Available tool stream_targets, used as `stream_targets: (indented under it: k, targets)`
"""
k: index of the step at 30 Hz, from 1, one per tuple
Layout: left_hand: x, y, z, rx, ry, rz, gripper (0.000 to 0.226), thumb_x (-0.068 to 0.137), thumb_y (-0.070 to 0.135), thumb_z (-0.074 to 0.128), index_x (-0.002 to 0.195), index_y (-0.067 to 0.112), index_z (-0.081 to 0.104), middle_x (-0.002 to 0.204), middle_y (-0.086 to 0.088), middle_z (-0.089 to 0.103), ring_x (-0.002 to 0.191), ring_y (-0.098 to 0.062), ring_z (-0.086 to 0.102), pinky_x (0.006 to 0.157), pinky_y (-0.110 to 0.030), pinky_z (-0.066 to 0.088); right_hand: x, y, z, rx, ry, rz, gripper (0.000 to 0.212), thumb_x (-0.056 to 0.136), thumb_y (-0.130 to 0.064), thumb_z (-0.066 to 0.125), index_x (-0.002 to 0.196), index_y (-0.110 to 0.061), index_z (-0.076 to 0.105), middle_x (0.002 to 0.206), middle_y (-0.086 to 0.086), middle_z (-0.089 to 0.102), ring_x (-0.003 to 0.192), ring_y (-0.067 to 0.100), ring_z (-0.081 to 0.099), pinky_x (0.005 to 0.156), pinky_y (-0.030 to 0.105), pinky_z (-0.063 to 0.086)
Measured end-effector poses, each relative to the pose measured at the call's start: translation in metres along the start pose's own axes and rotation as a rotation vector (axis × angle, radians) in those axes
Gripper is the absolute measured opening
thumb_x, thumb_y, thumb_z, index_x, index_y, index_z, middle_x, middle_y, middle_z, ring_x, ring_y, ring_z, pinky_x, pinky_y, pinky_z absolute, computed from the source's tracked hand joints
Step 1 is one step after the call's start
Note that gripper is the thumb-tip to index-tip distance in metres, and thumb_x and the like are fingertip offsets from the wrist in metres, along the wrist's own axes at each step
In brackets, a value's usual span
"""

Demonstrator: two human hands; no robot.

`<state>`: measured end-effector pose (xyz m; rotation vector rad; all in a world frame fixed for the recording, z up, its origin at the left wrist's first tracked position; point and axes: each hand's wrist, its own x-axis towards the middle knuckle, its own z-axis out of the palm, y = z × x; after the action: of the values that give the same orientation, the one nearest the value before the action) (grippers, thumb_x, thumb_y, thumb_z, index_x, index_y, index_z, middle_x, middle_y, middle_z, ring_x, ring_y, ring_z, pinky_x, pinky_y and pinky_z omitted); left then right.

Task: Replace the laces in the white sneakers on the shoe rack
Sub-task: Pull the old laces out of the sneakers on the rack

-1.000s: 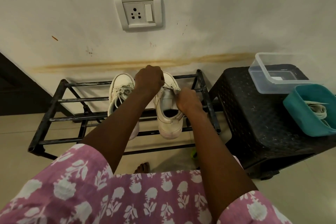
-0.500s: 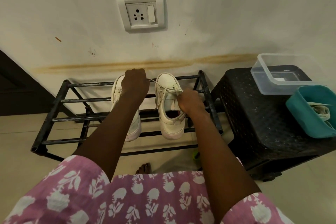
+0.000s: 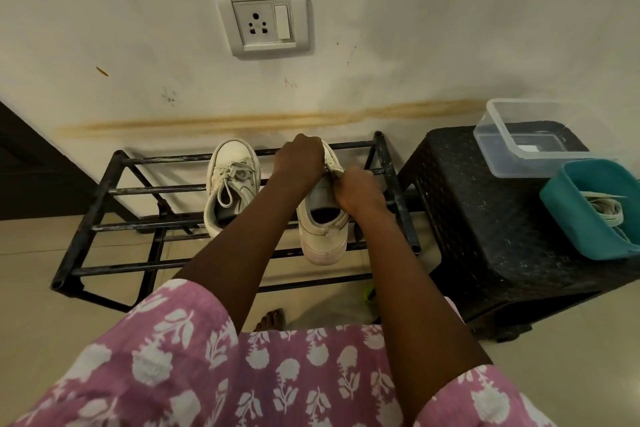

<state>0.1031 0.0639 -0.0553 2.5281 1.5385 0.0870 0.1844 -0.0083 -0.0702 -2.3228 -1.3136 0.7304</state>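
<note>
You are at the unlacing step, working on the right-hand sneaker [image 3: 322,232], which sits toward the right end of the shoe rack [image 3: 104,191], toe to the wall and heel hanging over the front rail. Your left hand [image 3: 299,161] is curled over its laced front and grips it there; the fingertips are hidden, so I cannot tell which strand they have. Your right hand [image 3: 356,189] is bunched at the eyelets just beside it, pinching a short bit of the old lace [image 3: 333,170] between the two hands.

The other sneaker [image 3: 232,191] stands to the left, near the middle of the rack, tied in a bow and untouched.

By my reading you are early in the task: neither shoe is stripped. Next you need to draw the lace out crossing by crossing while steadying the shoe so it does not tip off the front rail. The replacement laces [image 3: 606,211] wait in the teal tub [image 3: 571,236] on the black stool [image 3: 485,218] at the rack's right end.
</note>
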Motion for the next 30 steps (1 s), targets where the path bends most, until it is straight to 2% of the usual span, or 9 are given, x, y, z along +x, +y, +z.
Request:
stream_targets:
  k: [7,10,13,18,22,23,25,27,30]
  targets:
    - [0.000,-0.009,0.005,-0.200,0.042,-0.016,0.028,0.080,0.020,0.064,0.101,0.003,0.069,0.098,-0.020,0.065,0.091,-0.034,0.061,0.068,-0.033,0.043,-0.001,-0.001,0.000,0.011,0.016,0.021,0.034,0.099,-0.024,0.039,0.112,0.000,0.059,0.110,0.018,0.061,0.099,0.032,0.059,0.067,0.032,0.038]
    - [-0.004,-0.012,0.006,-0.255,0.082,-0.012,0.027,0.078,0.017,0.064,0.081,-0.010,0.065,0.074,-0.025,0.060,0.081,-0.041,0.058,0.066,-0.038,0.043,0.000,-0.001,0.000,0.016,0.016,0.023,0.033,0.099,-0.023,0.038,0.109,0.000,0.059,0.107,0.018,0.062,0.096,0.031,0.060,0.067,0.032,0.039]
    - [-0.007,-0.015,0.009,-0.278,0.135,-0.032,0.029,0.080,0.016,0.063,0.069,-0.011,0.064,0.051,-0.008,0.041,0.067,-0.033,0.052,0.068,-0.039,0.041,0.000,-0.001,0.000,0.015,0.014,0.012,0.034,0.099,-0.024,0.037,0.109,0.000,0.059,0.106,0.017,0.063,0.096,0.031,0.060,0.068,0.033,0.040]
    - [-0.010,-0.023,0.013,-0.472,0.181,-0.191,0.032,0.077,0.013,0.065,0.049,-0.001,0.057,0.040,-0.001,0.035,0.039,-0.006,0.032,0.045,-0.021,0.026,-0.001,0.000,0.000,0.004,0.019,0.002,0.036,0.100,-0.026,0.037,0.113,0.000,0.058,0.110,0.018,0.062,0.100,0.031,0.060,0.068,0.032,0.039]
    - [-0.008,-0.033,0.017,-0.720,0.167,-0.372,0.032,0.077,0.013,0.067,0.050,0.009,0.049,0.029,0.003,0.042,0.041,-0.004,0.048,0.047,-0.004,0.037,0.000,0.000,0.000,-0.009,-0.001,0.007,0.034,0.099,-0.023,0.037,0.114,0.000,0.058,0.114,0.018,0.060,0.104,0.032,0.058,0.070,0.032,0.041]
    - [-0.008,-0.034,0.018,-0.831,0.169,-0.429,0.029,0.076,0.017,0.069,0.056,0.010,0.049,0.032,0.008,0.049,0.051,-0.009,0.055,0.058,-0.014,0.051,0.001,-0.001,-0.001,-0.007,-0.005,0.009,0.034,0.099,-0.023,0.037,0.114,0.000,0.058,0.115,0.019,0.060,0.105,0.032,0.058,0.072,0.033,0.041]
    - [-0.009,-0.035,0.015,-0.957,0.191,-0.479,0.026,0.066,0.030,0.066,0.062,0.012,0.047,0.039,0.013,0.055,0.069,-0.027,0.064,0.069,-0.035,0.059,0.000,-0.001,-0.001,-0.006,-0.005,0.014,0.034,0.099,-0.023,0.037,0.113,-0.001,0.059,0.115,0.019,0.060,0.104,0.033,0.058,0.072,0.033,0.042]
    - [-0.009,-0.035,0.013,-0.932,0.249,-0.461,0.025,0.063,0.032,0.062,0.058,0.013,0.047,0.048,0.000,0.056,0.072,-0.030,0.065,0.064,-0.036,0.057,0.001,0.000,0.000,-0.002,-0.003,0.011,0.034,0.099,-0.022,0.037,0.113,-0.001,0.059,0.112,0.018,0.061,0.102,0.032,0.059,0.070,0.032,0.042]
    - [-0.010,-0.038,0.012,-0.872,0.346,-0.440,0.037,0.067,0.016,0.065,0.042,0.011,0.038,0.044,-0.006,0.044,0.055,-0.028,0.058,0.048,-0.031,0.043,0.000,0.001,0.000,0.018,-0.004,0.010,0.033,0.099,-0.021,0.037,0.111,-0.002,0.061,0.108,0.017,0.063,0.097,0.030,0.060,0.067,0.031,0.039]
